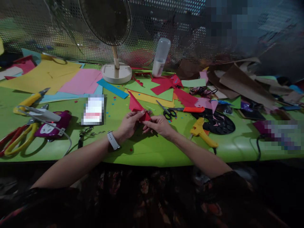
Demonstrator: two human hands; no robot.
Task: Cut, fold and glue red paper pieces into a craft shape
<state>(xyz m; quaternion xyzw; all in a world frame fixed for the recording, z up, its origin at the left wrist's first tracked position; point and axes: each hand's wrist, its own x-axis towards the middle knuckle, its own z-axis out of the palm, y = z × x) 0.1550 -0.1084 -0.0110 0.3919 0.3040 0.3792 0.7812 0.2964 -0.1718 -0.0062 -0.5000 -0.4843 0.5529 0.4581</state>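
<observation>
A folded piece of red paper [135, 103] is held just above the green table, its pointed end up and to the left. My left hand [130, 125], with a pale watch band on the wrist, pinches the paper between thumb and fingers. From the other side my right hand [160, 126] grips the paper's lower right part with thumb and fingertips. Fingers cover some of the folds. Just beyond my right hand lie small black-handled scissors [169, 113] and an orange-handled cutter [193, 109]. A yellow glue gun [203, 133] rests to the right, on a black palette-like tray [225, 124].
A white fan [116, 72] and a clear bottle [160, 58] stand at the back. Coloured paper sheets [45, 74] lie left, brown paper [244, 82] right. A phone [93, 109], purple power socket [53, 125] and large scissors [22, 139] are on the left.
</observation>
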